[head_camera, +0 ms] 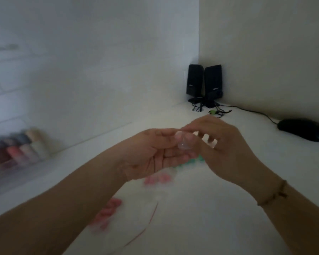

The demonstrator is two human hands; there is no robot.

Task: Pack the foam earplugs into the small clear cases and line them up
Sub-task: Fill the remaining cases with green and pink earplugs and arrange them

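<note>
Pinching clear case (185, 143) (both hands).

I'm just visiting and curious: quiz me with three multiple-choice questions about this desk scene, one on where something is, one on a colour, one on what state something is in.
1. Where do the two black upright speakers stand?
A. in the far corner where the walls meet
B. at the desk's near edge
C. on the person's lap

2. What colour are the blurred loose foam earplugs below the left forearm?
A. blue
B. pink
C. black

3. What is the small clear plastic case doing?
A. lying alone on the desk
B. stacked on the black computer mouse
C. held up between the left hand and the right hand

Answers: 1 A, they stand against the wall corner; 2 B, pink smears on the white desk; 3 C, both hands' fingers meet around it.
</note>
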